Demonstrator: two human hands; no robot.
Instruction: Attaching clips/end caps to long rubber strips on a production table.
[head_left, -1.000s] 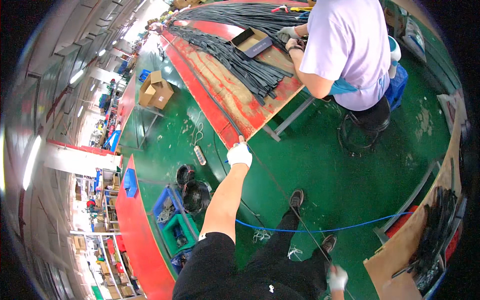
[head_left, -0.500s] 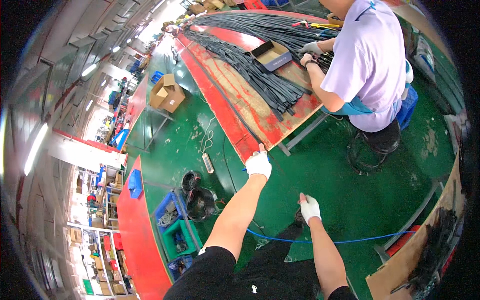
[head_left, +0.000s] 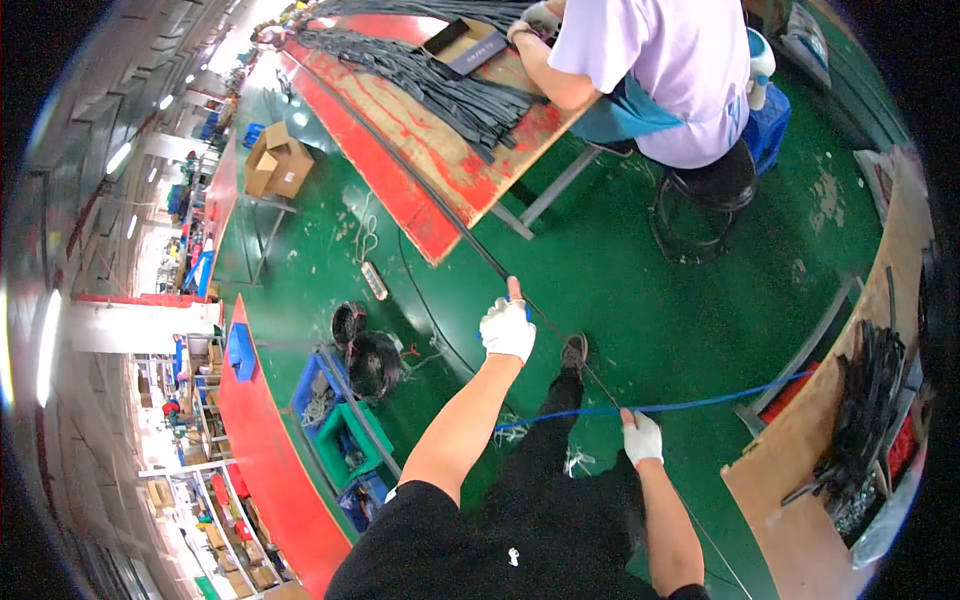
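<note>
My left hand (head_left: pixel 508 332), in a white glove with bare fingertips, is closed round a long black sleeve (head_left: pixel 486 257) just beyond the table's near corner. The sleeve runs back along the edge of the red-topped table (head_left: pixel 425 228). Bits of blue show beside the left glove; what they belong to I cannot make out. From the left hand a thin wire (head_left: pixel 598 383) slopes down to my right hand (head_left: pixel 642 438), also in a white glove and pinched on it. Beyond the right hand, a thin pale line continues toward the lower edge.
On the table lie bundles of black sleeves (head_left: pixel 430 90) and an open box (head_left: pixel 465 46). A co-worker (head_left: pixel 660 90) sits on a black stool (head_left: pixel 708 195). A blue hose (head_left: pixel 700 403) crosses the green floor. Bins (head_left: pixel 345 440) stand left; a brown board (head_left: pixel 770 500) lies right.
The view has moved nearer the brown board, and the table has shifted up and left. My left hand is now off the table corner, with the sleeve stretched out past it.
</note>
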